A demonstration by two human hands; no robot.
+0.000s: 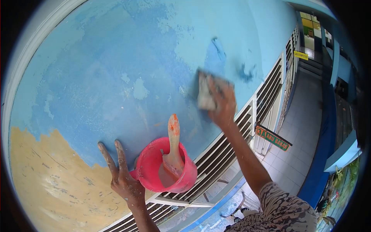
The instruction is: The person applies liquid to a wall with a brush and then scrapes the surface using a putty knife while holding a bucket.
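Note:
My right hand (223, 101) grips a flat, greyish rectangular scraper (206, 92) with a dark edge, held against the blue wall (104, 89); both are smeared by motion. A flap of paint (217, 48) hangs peeled just above it. Lower down, my left hand (128, 185) holds a pink plastic dipper (189, 176) by its handle, two fingers stretched out against the wall. Greyish liquid (165, 177) fills the dipper's bottom. In it stands a paintbrush (174, 143), its pale handle stained orange and leaning on the rim.
Bare yellowish wall (50, 166) shows at the lower left. White louvred vents (208, 176) run diagonally beneath the painted surface. To the right, a hanging green sign (272, 138) juts over a tiled walkway (297, 143). A yellow sign (301, 55) hangs farther back.

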